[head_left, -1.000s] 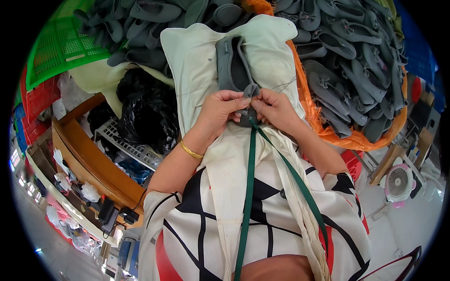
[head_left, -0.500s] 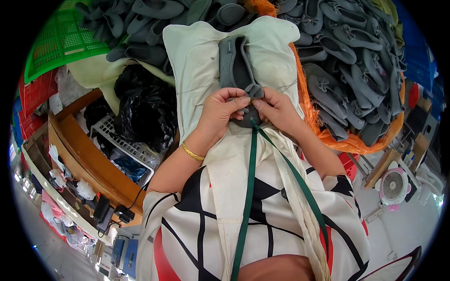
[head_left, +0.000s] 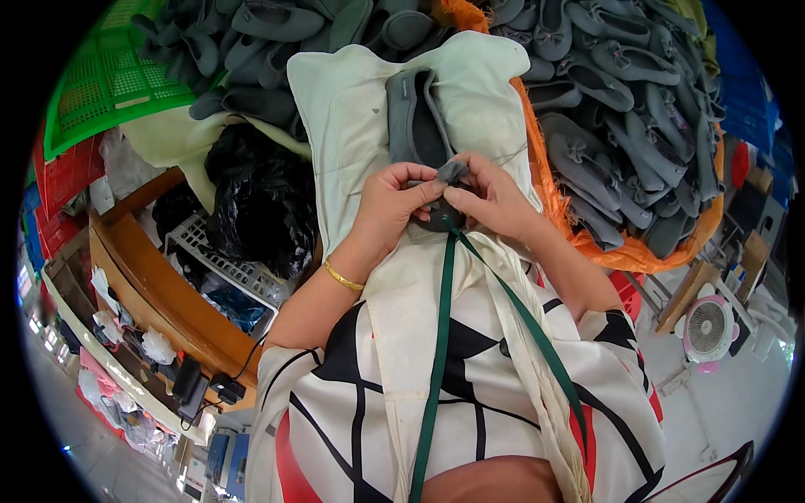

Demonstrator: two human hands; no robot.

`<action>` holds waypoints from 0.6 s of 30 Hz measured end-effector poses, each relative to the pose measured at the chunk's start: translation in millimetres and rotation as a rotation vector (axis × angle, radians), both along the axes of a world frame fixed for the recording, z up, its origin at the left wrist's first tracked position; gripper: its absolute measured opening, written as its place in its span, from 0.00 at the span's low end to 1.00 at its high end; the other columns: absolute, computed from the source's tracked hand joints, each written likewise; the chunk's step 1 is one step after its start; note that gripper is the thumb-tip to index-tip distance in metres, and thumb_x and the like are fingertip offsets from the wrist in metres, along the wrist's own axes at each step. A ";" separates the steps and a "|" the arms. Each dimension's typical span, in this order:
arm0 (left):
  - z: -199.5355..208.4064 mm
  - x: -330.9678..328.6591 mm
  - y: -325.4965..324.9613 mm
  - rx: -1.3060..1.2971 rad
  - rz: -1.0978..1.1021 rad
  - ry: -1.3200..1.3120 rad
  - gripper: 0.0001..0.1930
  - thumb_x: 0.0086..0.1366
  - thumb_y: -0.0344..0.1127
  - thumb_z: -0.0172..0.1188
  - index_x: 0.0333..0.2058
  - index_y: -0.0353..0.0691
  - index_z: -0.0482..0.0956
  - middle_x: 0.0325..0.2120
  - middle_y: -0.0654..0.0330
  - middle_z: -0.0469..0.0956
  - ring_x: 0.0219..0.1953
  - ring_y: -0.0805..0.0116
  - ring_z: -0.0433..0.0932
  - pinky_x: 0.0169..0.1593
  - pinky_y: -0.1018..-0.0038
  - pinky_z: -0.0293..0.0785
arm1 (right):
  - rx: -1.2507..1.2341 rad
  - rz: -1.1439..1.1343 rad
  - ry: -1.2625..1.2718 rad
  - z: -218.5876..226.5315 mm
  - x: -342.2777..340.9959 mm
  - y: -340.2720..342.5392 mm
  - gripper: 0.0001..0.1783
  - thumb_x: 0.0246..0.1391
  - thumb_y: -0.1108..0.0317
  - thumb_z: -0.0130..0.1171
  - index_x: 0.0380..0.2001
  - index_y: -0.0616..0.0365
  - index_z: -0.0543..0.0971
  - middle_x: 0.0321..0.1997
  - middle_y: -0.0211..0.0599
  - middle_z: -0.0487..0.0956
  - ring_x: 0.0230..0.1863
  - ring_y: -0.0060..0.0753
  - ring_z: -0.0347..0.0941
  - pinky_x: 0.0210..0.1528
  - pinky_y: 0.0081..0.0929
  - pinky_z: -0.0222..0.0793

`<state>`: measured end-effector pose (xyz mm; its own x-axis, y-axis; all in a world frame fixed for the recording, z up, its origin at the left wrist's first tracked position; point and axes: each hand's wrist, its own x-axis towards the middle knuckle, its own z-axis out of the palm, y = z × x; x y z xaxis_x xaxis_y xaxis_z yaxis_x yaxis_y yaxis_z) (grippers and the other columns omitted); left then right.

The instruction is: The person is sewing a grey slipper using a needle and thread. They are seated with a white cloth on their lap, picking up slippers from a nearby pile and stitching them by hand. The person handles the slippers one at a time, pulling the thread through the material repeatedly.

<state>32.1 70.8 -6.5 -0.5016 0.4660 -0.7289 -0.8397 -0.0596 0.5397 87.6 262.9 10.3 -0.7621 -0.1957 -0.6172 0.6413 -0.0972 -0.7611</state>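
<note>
A grey slip-on shoe (head_left: pixel 417 113) lies on a white cushion (head_left: pixel 345 109) in front of me, its toe toward my body. At the toe, my left hand (head_left: pixel 402 194) pinches a small grey fabric bow (head_left: pixel 453 173). My right hand (head_left: pixel 489 198) grips the same bow from the other side, thumb pressed toward the left thumb. Whatever fine thing may be between the fingertips is too small to make out. A thin thread-like line (head_left: pixel 511 157) runs off to the right of the bow. Below the toe a dark green strap (head_left: pixel 447 318) hangs over my apron.
An orange sack (head_left: pixel 537 142) full of grey shoes stands at the right. More grey shoes (head_left: pixel 277 21) are heaped at the back. To the left are a black plastic bag (head_left: pixel 260 197), a white basket (head_left: pixel 222 260) and a wooden drawer (head_left: pixel 159 285). A fan (head_left: pixel 707 329) stands at far right.
My right hand has shifted slightly, its thumb now closer to the left thumb. The bow has turned a little between the fingers. The whole view has moved slightly.
</note>
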 end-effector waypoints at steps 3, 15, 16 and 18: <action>-2.9 0.9 1.6 -0.004 -0.017 0.055 0.09 0.61 0.29 0.68 0.39 0.35 0.81 0.29 0.64 0.81 0.25 0.80 0.76 0.29 0.84 0.73 | 0.048 -0.097 0.201 -19.5 5.4 -7.9 0.25 0.60 0.56 0.61 0.51 0.61 0.68 0.37 0.36 0.79 0.37 0.24 0.76 0.38 0.23 0.72; -7.4 4.0 0.0 0.003 -0.062 0.131 0.08 0.60 0.30 0.69 0.36 0.34 0.82 0.28 0.64 0.81 0.24 0.81 0.75 0.27 0.85 0.72 | 0.193 -0.078 0.157 -16.2 2.7 -12.9 0.19 0.61 0.62 0.57 0.46 0.64 0.68 0.34 0.39 0.77 0.33 0.24 0.74 0.38 0.24 0.71; -6.7 3.6 0.1 -0.001 -0.069 0.134 0.08 0.60 0.29 0.69 0.37 0.35 0.82 0.28 0.64 0.81 0.24 0.81 0.75 0.27 0.85 0.72 | 0.201 -0.077 0.156 -16.8 2.6 -12.8 0.18 0.60 0.62 0.57 0.46 0.64 0.68 0.34 0.39 0.77 0.33 0.24 0.74 0.38 0.24 0.71; -5.5 2.7 0.1 -0.010 -0.083 0.140 0.08 0.60 0.29 0.69 0.37 0.35 0.83 0.27 0.64 0.82 0.24 0.81 0.75 0.28 0.84 0.72 | 0.217 -0.073 0.154 -17.5 1.9 -13.0 0.18 0.60 0.62 0.57 0.46 0.64 0.68 0.33 0.39 0.77 0.33 0.24 0.73 0.37 0.24 0.71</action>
<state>34.8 71.0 -11.9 -0.5586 0.5035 -0.6591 -0.7580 0.0126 0.6521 89.5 250.0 -7.1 -0.8574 -0.0122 -0.5145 0.5138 0.0371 -0.8571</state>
